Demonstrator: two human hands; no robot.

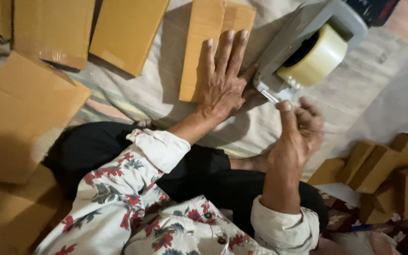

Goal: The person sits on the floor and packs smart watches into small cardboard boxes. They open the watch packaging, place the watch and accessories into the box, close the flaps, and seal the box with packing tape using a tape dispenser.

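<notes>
My left hand (223, 78) lies flat, fingers spread and stretched, palm down on a narrow flattened cardboard box (203, 28) that lies lengthwise away from me. My left thumb reaches toward the base of one grey tape dispenser (303, 28), which stands just right of the box and holds a single roll of pale, clear packing tape (318, 57). My right hand (300, 127) is curled in close below the dispenser's cutting edge, thumb pressed against the bent fingers. A short strip of tape (270, 96) juts from the dispenser toward that thumb, but I cannot tell whether I am actually pinching its end.

Counting cardboard: besides the box under my palm, two flat pieces (128, 30) lie along the top edge to the left, and a sliver of a third shows in the top left corner. Larger flat sheets (22, 113) overlap at my left side; I make out at least two. At the far right sits a heap of small folded-up boxes (378, 167), roughly six, though their edges run together.

I am sitting on the floor, legs in black trousers (204, 174), wearing a white shirt with red and grey flowers, both cuffs (159, 148) turned back. Under everything is a pale, wrinkled cloth (355, 85) with faint coloured stripes. A patterned dark red fabric (345, 210) shows at the lower right. The light is dim and warm.
</notes>
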